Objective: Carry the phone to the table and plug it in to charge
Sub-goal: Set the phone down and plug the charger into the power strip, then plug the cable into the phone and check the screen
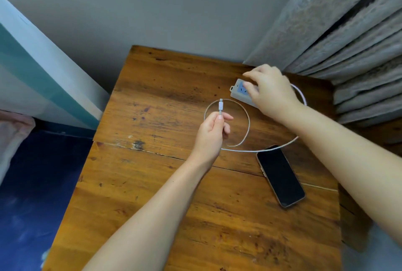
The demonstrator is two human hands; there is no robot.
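Wooden table (165, 183): my left hand (212, 131) pinches the cable plug (221, 106); right hand (269, 92), loosely curled, presses the power strip (239, 90) at two o'clock. I'd bring the plug squarely to the phone (280, 175) at five o'clock.

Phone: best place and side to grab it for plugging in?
Grip the phone across its long edges near the middle, coming from above. It lies flat, screen up, on the table, tilted diagonally, both edges clear. The left hand holds the cable plug; the right hand is on the power strip.
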